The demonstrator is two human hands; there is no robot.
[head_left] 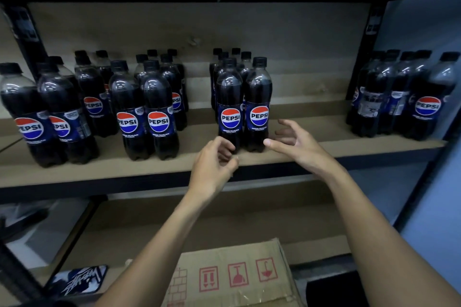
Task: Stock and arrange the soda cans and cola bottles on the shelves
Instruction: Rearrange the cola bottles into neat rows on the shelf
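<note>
Several dark cola bottles with blue labels stand in groups on the brown shelf (311,149). Two front bottles of the middle group stand side by side: a left one (229,102) and a right one (258,102). My left hand (214,167) hovers just in front of the left bottle's base, fingers loosely curled, holding nothing. My right hand (294,142) is beside the right bottle's base, fingers spread, thumb close to the bottle, gripping nothing. No cans are in view.
More bottle groups stand at the far left (57,112), left of centre (149,107) and far right (399,97). A bare gap of shelf lies between the middle and right groups. A cardboard box (232,274) sits below on the lower shelf.
</note>
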